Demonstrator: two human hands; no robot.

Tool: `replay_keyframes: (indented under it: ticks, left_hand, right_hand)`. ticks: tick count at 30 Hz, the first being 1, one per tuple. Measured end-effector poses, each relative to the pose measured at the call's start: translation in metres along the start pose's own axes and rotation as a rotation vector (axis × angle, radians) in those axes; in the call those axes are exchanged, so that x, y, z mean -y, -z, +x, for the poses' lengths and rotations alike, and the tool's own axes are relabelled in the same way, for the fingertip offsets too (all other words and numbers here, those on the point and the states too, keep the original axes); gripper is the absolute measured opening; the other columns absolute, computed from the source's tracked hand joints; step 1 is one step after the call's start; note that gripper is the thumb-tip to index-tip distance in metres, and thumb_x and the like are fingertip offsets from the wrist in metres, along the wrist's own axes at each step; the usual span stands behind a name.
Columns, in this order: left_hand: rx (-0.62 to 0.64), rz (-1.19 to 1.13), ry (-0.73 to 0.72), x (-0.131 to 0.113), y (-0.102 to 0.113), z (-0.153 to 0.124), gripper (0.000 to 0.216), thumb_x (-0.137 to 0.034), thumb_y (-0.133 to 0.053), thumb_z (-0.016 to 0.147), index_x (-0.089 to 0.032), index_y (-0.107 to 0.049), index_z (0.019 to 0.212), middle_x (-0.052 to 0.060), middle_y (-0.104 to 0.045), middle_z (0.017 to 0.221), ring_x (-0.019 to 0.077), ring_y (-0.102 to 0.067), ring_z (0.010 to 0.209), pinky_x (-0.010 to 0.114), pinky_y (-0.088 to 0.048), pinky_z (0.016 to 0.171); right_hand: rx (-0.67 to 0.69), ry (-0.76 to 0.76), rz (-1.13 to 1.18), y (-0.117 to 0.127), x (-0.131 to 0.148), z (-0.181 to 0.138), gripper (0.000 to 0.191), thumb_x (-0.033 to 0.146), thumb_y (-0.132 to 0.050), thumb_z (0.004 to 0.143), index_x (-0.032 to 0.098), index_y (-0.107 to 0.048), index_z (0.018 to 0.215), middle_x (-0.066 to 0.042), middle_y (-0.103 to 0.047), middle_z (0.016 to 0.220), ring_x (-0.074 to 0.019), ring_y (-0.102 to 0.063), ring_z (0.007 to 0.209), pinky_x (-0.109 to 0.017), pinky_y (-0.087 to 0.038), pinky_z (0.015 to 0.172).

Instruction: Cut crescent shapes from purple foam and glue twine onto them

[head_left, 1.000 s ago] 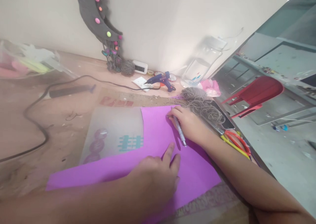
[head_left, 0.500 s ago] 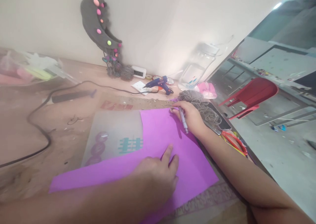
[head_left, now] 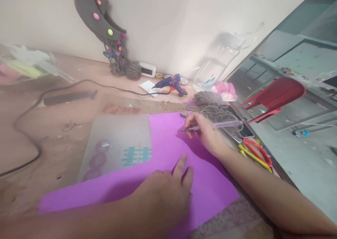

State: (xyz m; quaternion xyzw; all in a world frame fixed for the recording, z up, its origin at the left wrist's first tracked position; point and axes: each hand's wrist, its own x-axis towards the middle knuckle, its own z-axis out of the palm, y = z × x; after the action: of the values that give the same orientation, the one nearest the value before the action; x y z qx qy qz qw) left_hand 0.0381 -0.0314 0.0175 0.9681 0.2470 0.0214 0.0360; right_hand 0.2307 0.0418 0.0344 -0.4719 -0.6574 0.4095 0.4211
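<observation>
While the left hand (head_left: 168, 191) presses flat at six o'clock on the purple sheet (head_left: 168, 154), the right hand (head_left: 207, 133) swings its pen (head_left: 210, 126) from upright to level, grip pinched round it, tip touching the sheet's far edge at one o'clock.

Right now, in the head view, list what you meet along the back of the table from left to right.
Grey crescent hanging → yarn ball → small white clock → blue glue gun → clear jar → pink bag.

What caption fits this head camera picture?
Right hand holds a pen tip-down on purple sheet; left hand presses it flat.
</observation>
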Motion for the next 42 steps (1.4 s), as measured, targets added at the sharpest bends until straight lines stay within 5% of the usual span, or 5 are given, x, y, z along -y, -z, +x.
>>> replay_keyframes:
  ticks: [6,21,27,32,42]
  left_hand:
    - [-0.026,-0.003,-0.073,0.002,-0.001,-0.002,0.040,-0.030,-0.045,0.099,-0.020,-0.064,0.132,0.018,-0.050,0.147,0.0210,-0.072,0.068,0.030,-0.041,0.043]
    - [-0.061,0.042,-0.004,0.001,-0.004,-0.006,0.050,-0.036,-0.046,0.096,-0.015,-0.056,0.141,0.023,-0.047,0.148,0.0154,-0.064,0.054,0.031,-0.033,0.042]
    - [0.044,0.016,0.002,0.001,0.000,-0.001,0.052,-0.037,-0.052,0.094,-0.017,-0.056,0.142,0.023,-0.048,0.148,0.0163,-0.065,0.059,0.030,-0.030,0.043]
    - [-0.054,0.034,-0.044,0.002,-0.003,-0.004,0.046,-0.036,-0.050,0.095,-0.019,-0.062,0.135,0.020,-0.054,0.144,0.0215,-0.070,0.075,0.029,-0.029,0.044]
    - [-0.212,0.085,-0.072,0.004,-0.001,-0.007,0.044,-0.032,-0.041,0.100,-0.012,-0.065,0.130,0.022,-0.062,0.135,0.0184,-0.068,0.067,0.030,-0.029,0.042]
  right_hand:
    - [0.075,-0.158,-0.131,-0.010,-0.004,-0.004,0.026,0.036,-0.067,0.083,0.022,-0.047,0.073,0.005,-0.050,0.060,-0.0105,-0.043,0.052,-0.025,-0.035,0.051]
    - [0.017,-0.099,-0.220,-0.020,-0.001,-0.007,0.032,0.030,-0.063,0.084,0.024,-0.037,0.066,0.008,-0.039,0.053,-0.0084,-0.037,0.045,-0.022,-0.029,0.044]
    - [-0.245,0.251,-0.677,0.009,-0.009,0.016,0.019,0.035,-0.052,0.096,0.022,-0.067,0.096,-0.004,-0.066,0.087,-0.0189,-0.064,0.082,-0.033,-0.050,0.078]
    - [-0.172,0.234,-0.970,0.026,-0.037,0.038,0.021,0.032,-0.062,0.090,0.019,-0.071,0.102,-0.011,-0.065,0.097,-0.0263,-0.063,0.092,-0.043,-0.050,0.088]
    - [0.333,-0.094,-0.350,0.005,0.018,0.007,0.011,0.022,-0.070,0.079,0.019,-0.067,0.089,-0.003,-0.072,0.086,-0.0167,-0.068,0.076,-0.031,-0.055,0.071]
